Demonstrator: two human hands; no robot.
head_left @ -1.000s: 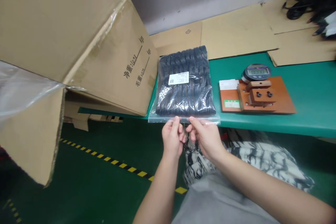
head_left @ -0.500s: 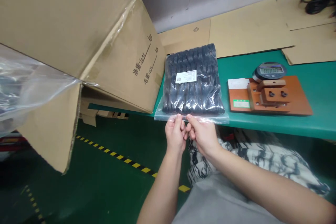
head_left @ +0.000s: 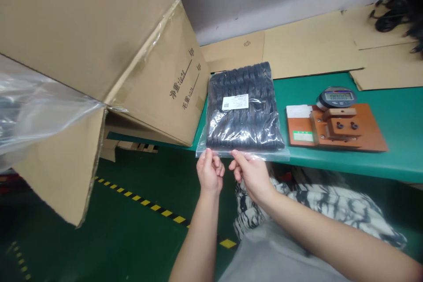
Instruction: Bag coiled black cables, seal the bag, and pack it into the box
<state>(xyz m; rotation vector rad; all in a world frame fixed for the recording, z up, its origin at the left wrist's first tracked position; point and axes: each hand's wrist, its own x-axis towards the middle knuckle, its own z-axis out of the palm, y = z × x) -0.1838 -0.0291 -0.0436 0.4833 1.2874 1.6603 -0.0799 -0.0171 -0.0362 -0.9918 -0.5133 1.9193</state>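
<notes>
A clear plastic zip bag [head_left: 244, 123] packed with rows of dark coiled rings lies flat at the front edge of the green table. It bears a white label [head_left: 235, 102] with a small square code. Its clear top strip points toward me and overhangs the edge a little. My left hand [head_left: 210, 171] pinches this strip near its left end, thumb on top. Closer to the middle of the strip, my right hand [head_left: 249, 172] pinches it between thumb and fingers. The fingertips under the strip are partly hidden.
A large open cardboard box [head_left: 158, 75] with handwritten figures stands at left, a plastic liner [head_left: 42, 101] spilling over its flap. On the right sits a digital gauge [head_left: 339, 97] on an orange-brown base [head_left: 370, 130]. Cardboard sheets [head_left: 307, 48] line the back; dark items [head_left: 393, 17] lie far right.
My left hand has slid left along the bag's strip, away from my right hand, which stays near the middle. The view has shifted slightly, while the bag keeps its place on the table.
</notes>
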